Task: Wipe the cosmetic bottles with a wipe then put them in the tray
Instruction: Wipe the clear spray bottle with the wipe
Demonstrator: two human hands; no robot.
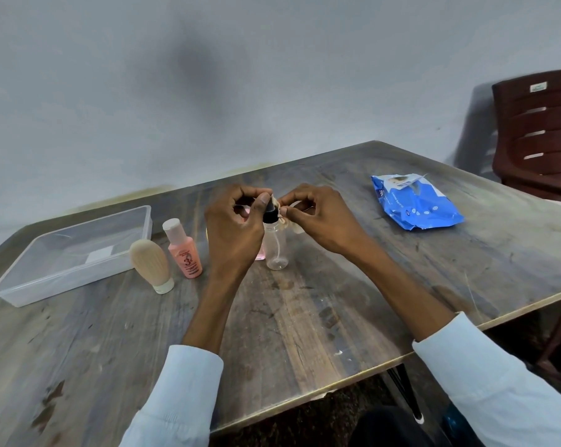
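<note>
Head view: better to steady the black cap with left hand [234,227], its fingers pinching the top, and rub all round with right hand [318,217], pinching what seems a small wipe [284,217]. Clear spray bottle [276,250]: transparent, seemingly empty, upright at table [305,317] centre, right of the empty tray [69,253].

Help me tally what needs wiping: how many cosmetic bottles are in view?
3 plainly: a beige bottle beside the tray, a pink bottle next to it, a clear bottle under both hands. Something pink behind the left hand may be another.
</note>
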